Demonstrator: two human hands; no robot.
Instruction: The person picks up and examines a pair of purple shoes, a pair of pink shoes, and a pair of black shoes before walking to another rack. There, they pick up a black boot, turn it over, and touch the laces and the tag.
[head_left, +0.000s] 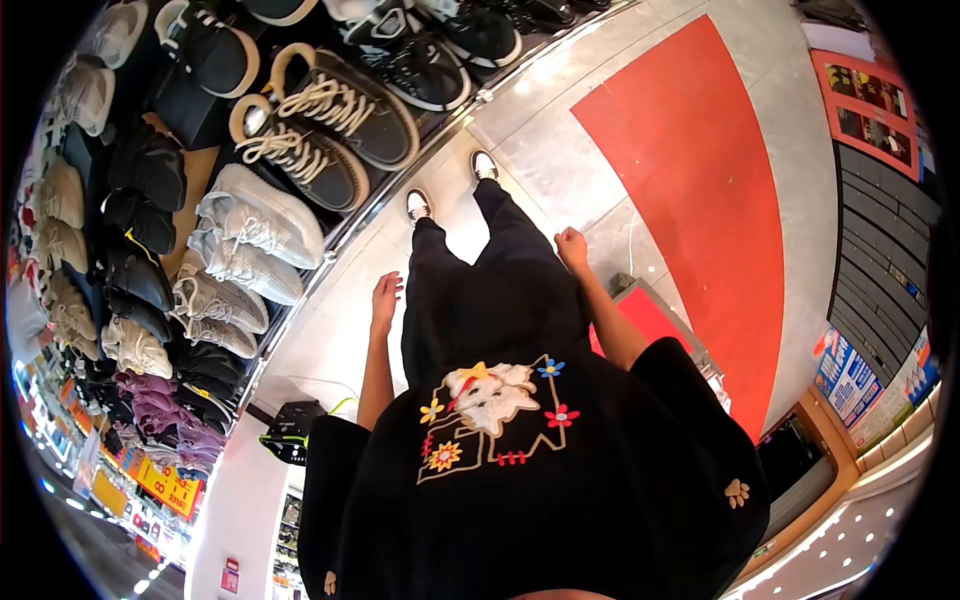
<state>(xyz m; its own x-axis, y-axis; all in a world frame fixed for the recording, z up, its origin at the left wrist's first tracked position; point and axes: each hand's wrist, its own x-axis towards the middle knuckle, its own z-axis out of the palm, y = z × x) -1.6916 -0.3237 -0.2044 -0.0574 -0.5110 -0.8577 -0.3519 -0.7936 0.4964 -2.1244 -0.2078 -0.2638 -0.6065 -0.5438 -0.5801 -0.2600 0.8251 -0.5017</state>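
My left hand (387,298) hangs beside my left thigh, fingers apart and loosely bent, holding nothing. On the other side, my right hand (572,249) is curled into a fist by my right leg, and nothing shows in it. Neither hand touches any goods. To the left stands a shoe display (333,245). Its nearest pairs are pale grey knit sneakers (245,240) and dark lace-up shoes (318,172) with cream laces. I wear a black top (600,470) with an embroidered animal, dark trousers (450,300), and light-and-dark shoes (484,166) on the tiled floor.
Red floor covering (690,150) runs along the right, with a red-topped box (645,310) beside my right arm. A black basket (290,432) is behind me at left. Purple shoes (165,410) and a yellow price sign (168,487) are further along. Dark slatted panels (880,220) line the right.
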